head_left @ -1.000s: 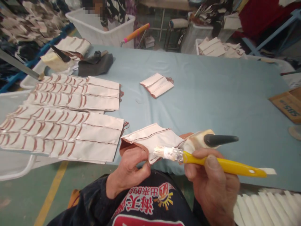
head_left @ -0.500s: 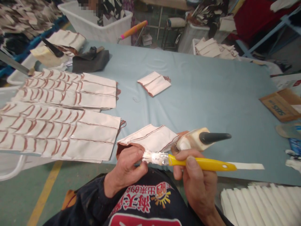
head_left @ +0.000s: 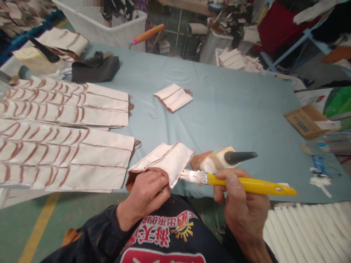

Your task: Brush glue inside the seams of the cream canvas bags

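Observation:
My left hand [head_left: 148,193] is closed on the near edge of a white fabric piece [head_left: 167,159] with brown trim, which lies at the table's front edge. Between the fingers and thumb of my right hand [head_left: 241,204] is a yellow-handled paintbrush [head_left: 252,186]. Its bristles, coated in white paste, point left and sit at the right side of the fabric piece; whether they touch it I cannot tell. Just beyond the brush lies a cream container [head_left: 218,160] with a black tapered nozzle or handle pointing right.
Overlapping rows of similar white pieces [head_left: 63,157] cover the table's left side. One folded piece [head_left: 174,97] lies mid-table on the blue cover [head_left: 233,109]. A cardboard box [head_left: 304,122] stands at right, white rolls [head_left: 309,230] below it. Another person is by the white bin [head_left: 128,31].
My right hand has moved the brush rightward, away from my left fingers to the fabric's right side. The fabric piece has turned slightly in my left hand. The whole view has shifted a little.

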Demonstrator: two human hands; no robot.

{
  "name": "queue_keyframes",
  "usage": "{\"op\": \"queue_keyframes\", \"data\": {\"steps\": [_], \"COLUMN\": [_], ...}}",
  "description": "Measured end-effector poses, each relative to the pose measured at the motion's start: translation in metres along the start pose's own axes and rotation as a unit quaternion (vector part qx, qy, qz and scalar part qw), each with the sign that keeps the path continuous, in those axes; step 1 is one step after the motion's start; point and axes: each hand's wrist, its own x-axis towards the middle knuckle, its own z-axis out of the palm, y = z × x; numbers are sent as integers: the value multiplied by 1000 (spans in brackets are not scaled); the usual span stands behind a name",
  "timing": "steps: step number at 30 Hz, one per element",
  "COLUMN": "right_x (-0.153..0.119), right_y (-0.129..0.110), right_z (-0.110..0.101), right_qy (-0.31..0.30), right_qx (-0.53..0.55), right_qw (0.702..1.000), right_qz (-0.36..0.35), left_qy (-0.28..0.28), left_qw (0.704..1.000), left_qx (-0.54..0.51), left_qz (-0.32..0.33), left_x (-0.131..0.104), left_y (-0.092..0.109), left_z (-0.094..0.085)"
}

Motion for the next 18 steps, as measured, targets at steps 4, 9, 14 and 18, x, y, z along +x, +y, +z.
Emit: {"op": "queue_keyframes", "data": {"steps": [4, 9, 14, 18], "right_x": [6, -5, -20, -13], "right_y": [-2, -2, -10, -9], "right_z": [5, 14, 20, 27], "right_qy": [-24, -115, -148, -92], "right_qx": [-56, -100, -55, 16], "right_qw": [997, 987, 987, 995], "right_qz": [-56, -58, -30, 20], "left_qy": [-14, -26, -40, -17], "left_qw": [1000, 1000, 999, 998], "left_qx": [10, -3, -14, -56], "left_qz": [9, 13, 17, -30], "left_x": [-1, -5, -10, -12], "left_y": [-1, -4, -7, -5], "left_z": [-1, -2, -5, -4]}}
